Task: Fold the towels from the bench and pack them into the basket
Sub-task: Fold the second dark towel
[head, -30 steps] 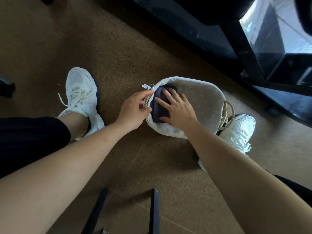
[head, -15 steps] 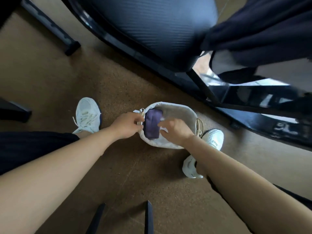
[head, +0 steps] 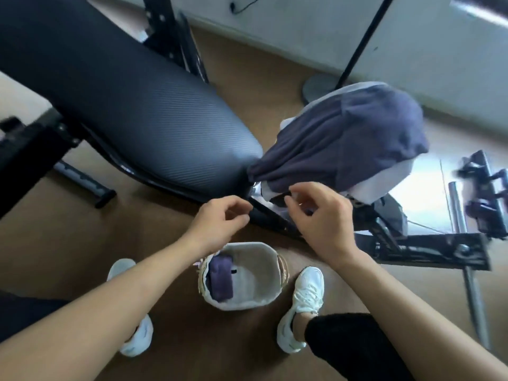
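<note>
Where basket (head: pixel 261 273) stands, purple towel (head: pixel 220 279) lies inside

We are looking down on a brown, cork-like floor (head: pixel 68 243), which is filling the lower part of the view. Two white lace-up sneakers are standing on it, well apart. The left sneaker (head: pixel 137 339) is showing only in part, and the right sneaker (head: pixel 305 303) is showing whole, its toe pointing up the frame. A black trouser leg (head: pixel 351 345) is covering the right ankle. Farther off, a thin dark pole (head: pixel 365 37) is rising from a round grey base (head: pixel 313 88) near a pale wall (head: pixel 302 28), against which a black cable (head: pixel 244 4) is running.
</note>
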Demonstrator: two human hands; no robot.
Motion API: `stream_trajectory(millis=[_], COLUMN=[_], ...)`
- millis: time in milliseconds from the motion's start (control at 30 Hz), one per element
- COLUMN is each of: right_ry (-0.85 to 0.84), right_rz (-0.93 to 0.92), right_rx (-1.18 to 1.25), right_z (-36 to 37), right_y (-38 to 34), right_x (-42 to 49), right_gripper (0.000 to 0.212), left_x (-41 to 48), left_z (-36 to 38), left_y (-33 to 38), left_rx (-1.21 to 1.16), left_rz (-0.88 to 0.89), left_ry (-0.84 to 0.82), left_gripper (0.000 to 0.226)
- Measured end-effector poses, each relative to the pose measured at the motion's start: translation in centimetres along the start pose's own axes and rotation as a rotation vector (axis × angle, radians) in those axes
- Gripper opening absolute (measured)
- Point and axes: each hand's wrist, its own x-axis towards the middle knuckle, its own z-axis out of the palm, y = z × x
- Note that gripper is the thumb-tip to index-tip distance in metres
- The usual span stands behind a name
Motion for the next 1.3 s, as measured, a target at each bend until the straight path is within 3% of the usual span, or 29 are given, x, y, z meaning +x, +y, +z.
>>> stream_trajectory(millis=[200,400,533,633,833,1100,1167,1300], right_ry=[0.352,0.288,0.201,0.182,0.138,0.092,0.075,-0.080], right_rz=[0.088,0.187,0.234,0.263,0.233,0.167,0.125,-0.007], right_rx=[-0.048,-0.138,-0.210,-0.214,-0.163,0.008,0.040,0.164], right_z=[-7.0,-10.6,-11.6,-12.3,-15.4,-18.4,-18.9,-19.7], right_y=[1.1,4.7,5.5,5.8,5.1,1.4,0.0,-4.2], right_x=[1.5,3.3,5.4,6.4,7.6,8.7,9.1,10.3], right_gripper=[0.022,0.056,0.056,0.045,0.018,0.052,0.061,0.067], left_x=[2.8,5.3,6.5,6.7,5.9,5.5,4.8,2.2], left_z=[1.9,6.2,8.7,9.2,7.7,1.9,-0.2,-3.9], left_y=[8.7,14.9,16.9,17.4,20.1,24.8,25.8,27.6], left_rx=[0.056,-0.025,-0.113,-0.195,-0.352,-0.360,-0.277,-0.051], left_rz=[0.314,0.183,0.047,0.019,0.215,0.473,0.571,0.725], left_ry=[0.088,0.058,0.111,0.134,0.289,0.423,0.351,0.011], left_gripper=[0.032,0.044,0.043,0.024,0.011,0.009,0.012,0.021])
